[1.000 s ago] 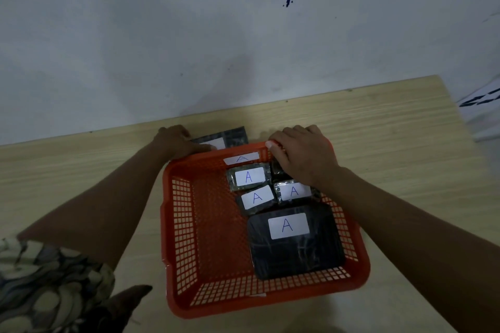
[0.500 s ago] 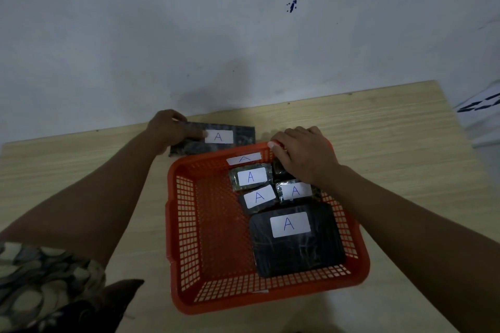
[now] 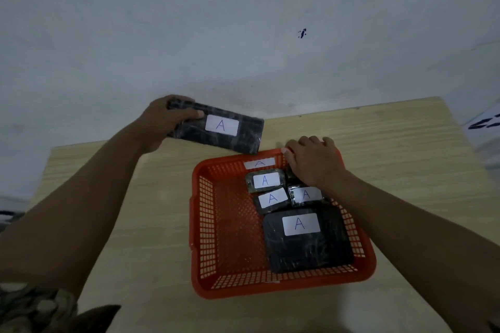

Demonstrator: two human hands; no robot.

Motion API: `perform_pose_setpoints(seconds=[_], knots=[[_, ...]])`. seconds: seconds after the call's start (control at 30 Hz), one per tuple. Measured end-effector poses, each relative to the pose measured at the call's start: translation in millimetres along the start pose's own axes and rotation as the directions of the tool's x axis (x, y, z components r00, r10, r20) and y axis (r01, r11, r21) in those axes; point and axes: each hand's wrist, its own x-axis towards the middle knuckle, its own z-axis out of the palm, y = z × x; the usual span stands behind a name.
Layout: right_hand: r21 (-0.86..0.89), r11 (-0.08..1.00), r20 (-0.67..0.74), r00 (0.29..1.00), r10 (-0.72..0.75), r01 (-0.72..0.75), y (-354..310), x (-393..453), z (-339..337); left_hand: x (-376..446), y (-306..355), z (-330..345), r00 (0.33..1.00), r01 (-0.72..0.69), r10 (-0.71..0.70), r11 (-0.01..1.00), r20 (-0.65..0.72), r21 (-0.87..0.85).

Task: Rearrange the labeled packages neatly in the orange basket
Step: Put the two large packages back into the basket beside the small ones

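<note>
In the right half of the orange basket (image 3: pixel 205 224) most of the sorting looks settled: a large dark package (image 3: pixel 308 249) lies flat against the near wall, and three small packages, one at the back (image 3: pixel 265 180), one in the middle (image 3: pixel 272 199) and one to the right (image 3: pixel 305 194), sit packed close together just behind it, each with its "A" label facing up. Another label (image 3: pixel 259 163) shows against the far wall, though whether it belongs to a standing package I cannot tell.

One piece is out. The left hand (image 3: pixel 165 121) has its grip clenched on one end of a long dark package (image 3: pixel 219 131), held in the air above the surface (image 3: pixel 135 197) just beyond the basket's far-left corner. The right hand (image 3: pixel 315 162) lies over the far-right corner of the basket, fingers curled on the rim; something dark sits beneath it, but whether the grip is grasping it I cannot tell.

To my eye the job is well past halfway, with the long package left to seat. The whole left half of the basket floor is bare, room enough to lay it down lengthwise along the left wall. The far rim lies right under its lower corner and could catch it on the way in.
</note>
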Motion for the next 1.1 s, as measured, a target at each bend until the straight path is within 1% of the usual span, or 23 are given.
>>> perform_pose_setpoints(seconds=[0.1, 0.2, 0.3, 0.4, 0.47, 0.57, 0.7, 0.8, 0.87, 0.97, 1.1], knots=[[0.042, 0.998, 0.052, 0.998, -0.042, 0.040, 7.6, 1.8, -0.8, -12.6, 10.6, -7.3, 0.989, 0.034, -0.056, 0.986, 0.138, 0.162], [0.109, 0.992, 0.095, 0.993, -0.068, 0.058, 14.6, 2.8, -1.1, -23.1, 14.9, -7.7, 0.944, 0.029, -0.124, 0.955, 0.307, 0.294], [0.121, 0.990, 0.082, 0.993, -0.082, 0.071, 16.8, 3.5, 1.0, -27.2, 7.3, 6.9, 0.895, -0.053, -0.181, 0.864, 0.407, 0.501], [0.139, 0.988, 0.050, 0.996, -0.078, 0.071, 19.2, 4.1, 5.3, -26.9, -11.8, 31.1, 0.831, -0.104, -0.271, 0.782, 0.485, 0.615], [0.152, 0.986, 0.031, 0.997, -0.071, 0.066, 21.2, 4.4, 7.5, -25.4, -26.6, 45.4, 0.797, -0.135, -0.316, 0.738, 0.515, 0.662], [0.115, 0.991, 0.023, 0.997, -0.075, 0.072, 23.0, 4.1, 8.1, -22.1, -48.0, 61.6, 0.775, -0.157, -0.359, 0.688, 0.520, 0.709], [0.062, 0.998, -0.014, 1.000, 0.009, -0.008, 31.2, 0.1, 7.0, -17.6, -67.7, 79.6, 0.803, -0.213, -0.345, 0.595, 0.485, 0.775], [0.069, 0.997, 0.005, 1.000, 0.027, -0.027, 34.2, -0.5, 6.1, -17.1, -78.8, 90.8, 0.802, -0.285, -0.339, 0.506, 0.491, 0.814], [0.093, 0.995, 0.028, 0.999, 0.020, -0.022, 35.0, 0.9, 5.0, -15.6, -88.2, 94.9, 0.802, -0.263, -0.362, 0.500, 0.475, 0.825], [0.111, 0.994, -0.001, 1.000, 0.009, -0.009, 35.5, 2.0, 7.9, -14.4, -102.2, 96.7, 0.800, -0.234, -0.358, 0.553, 0.481, 0.800], [0.109, 0.994, -0.036, 0.999, 0.010, -0.006, 35.7, 1.4, 9.7, -19.6, -112.1, 98.1, 0.825, -0.280, -0.224, 0.635, 0.518, 0.720]])
